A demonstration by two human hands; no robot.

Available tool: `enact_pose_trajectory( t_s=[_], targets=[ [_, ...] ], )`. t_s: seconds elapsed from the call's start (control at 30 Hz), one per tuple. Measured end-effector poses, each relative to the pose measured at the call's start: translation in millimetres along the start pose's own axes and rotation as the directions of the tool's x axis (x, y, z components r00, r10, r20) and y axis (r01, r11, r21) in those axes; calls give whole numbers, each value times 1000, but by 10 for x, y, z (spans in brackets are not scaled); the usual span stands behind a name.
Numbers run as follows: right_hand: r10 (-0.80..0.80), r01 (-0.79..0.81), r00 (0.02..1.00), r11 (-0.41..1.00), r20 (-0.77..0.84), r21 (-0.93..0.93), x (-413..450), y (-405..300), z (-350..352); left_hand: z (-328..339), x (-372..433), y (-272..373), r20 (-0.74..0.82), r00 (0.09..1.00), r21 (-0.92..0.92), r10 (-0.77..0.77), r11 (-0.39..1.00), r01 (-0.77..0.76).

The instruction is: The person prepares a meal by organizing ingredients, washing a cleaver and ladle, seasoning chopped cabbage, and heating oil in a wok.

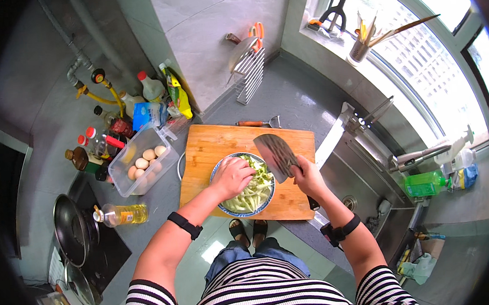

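My right hand [310, 178] grips the dark handle of a cleaver [275, 153], its broad blade raised and tilted just right of a bowl. That bowl [249, 214], with a blue patterned rim, sits on a wooden cutting board [209, 140] and holds light-green sliced vegetable strips [250, 198]. Over the bowl's upper left side lies my left hand [232, 176], fingers curled down at the strips. Whether it pinches any is hidden beneath the palm. A peeler [252, 123] with an orange-brown handle rests on the counter behind the board.
Left stand a clear plastic box [123, 180] of several eggs [142, 163], an oil bottle [125, 214], seasoning bottles [99, 141] and a black pan [68, 230]. A metal knife rack [251, 77] is behind. To the right are a steel sink [335, 180], its faucet [419, 156] and green detergent [424, 183].
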State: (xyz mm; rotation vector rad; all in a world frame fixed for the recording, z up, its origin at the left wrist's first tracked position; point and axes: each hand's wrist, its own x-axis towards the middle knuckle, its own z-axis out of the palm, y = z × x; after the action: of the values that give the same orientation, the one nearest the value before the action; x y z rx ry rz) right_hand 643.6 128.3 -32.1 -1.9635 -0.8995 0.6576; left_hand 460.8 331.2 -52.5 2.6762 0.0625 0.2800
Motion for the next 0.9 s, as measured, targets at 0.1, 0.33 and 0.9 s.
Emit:
enact_pose_trajectory(
  t_s=[0.1, 0.33, 0.9],
  targets=[
    [171, -164, 980, 983, -102, 81, -13, 446, -195, 63, 106, 54, -46, 999, -75, -20, 997, 17],
    [314, -284, 933, 943, -174, 176, -80, 1057, -224, 510, 643, 138, 43, 973, -37, -226, 973, 227],
    [427, -370, 904, 789, -6, 490, 166, 1027, 349, 1107, 1209, -179, 160, 880, -252, -447, 844, 474]
  ],
)
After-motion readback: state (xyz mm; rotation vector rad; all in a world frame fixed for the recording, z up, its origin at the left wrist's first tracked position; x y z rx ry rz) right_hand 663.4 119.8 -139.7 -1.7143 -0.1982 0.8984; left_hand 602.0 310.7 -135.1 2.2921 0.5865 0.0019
